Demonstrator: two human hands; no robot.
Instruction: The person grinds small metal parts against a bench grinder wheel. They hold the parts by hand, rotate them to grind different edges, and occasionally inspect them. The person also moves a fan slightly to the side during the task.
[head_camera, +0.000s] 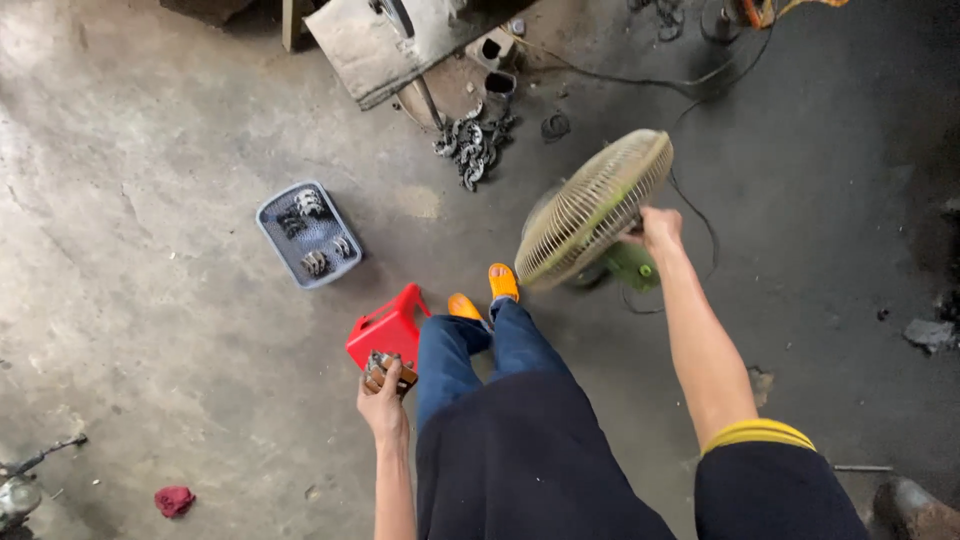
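The right hand (660, 228) gripped the pale fan (592, 210) at its cage rim above the floor; the left hand (383, 398) held metal parts (385, 367) beside the red stool (390, 326); steadying by the base would seem safer

Standing over a grey concrete workshop floor (150, 300)

The right hand (660, 230) grips the tilted beige wire-grilled electric fan (592, 210); the left hand (382, 402) clutches small brown metal parts (385, 368) beside a red plastic stool (388, 328), with a blue plastic tray (275, 215) well apart.
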